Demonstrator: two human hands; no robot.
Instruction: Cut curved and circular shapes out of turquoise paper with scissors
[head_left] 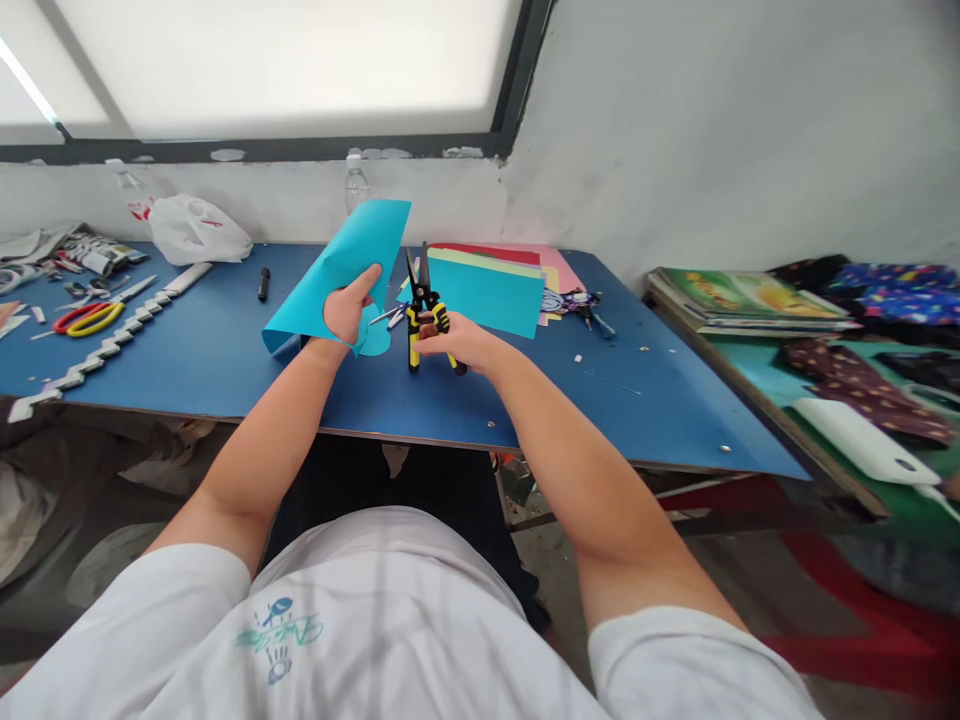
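My left hand (349,308) is closed on a bent sheet of turquoise paper (330,270), its thumb lying across the sheet. A rounded, partly cut flap of that paper (374,338) hangs beside my fingers. In my right hand (457,342) are yellow-and-black handled scissors (420,292), pointing up with their dark blades slightly apart. The blades stand just right of the held paper and do not appear to touch it. Behind them lies a stack of coloured sheets, a turquoise sheet (487,295) on top. Small metal tools by the flap are partly hidden.
On the blue table (600,390), red-and-yellow scissors (97,315), a folded white paper chain (112,345) and a black marker (263,284) lie left. A white plastic bag (196,230) and a bottle (356,182) stand along the wall. Books (750,298) are stacked right.
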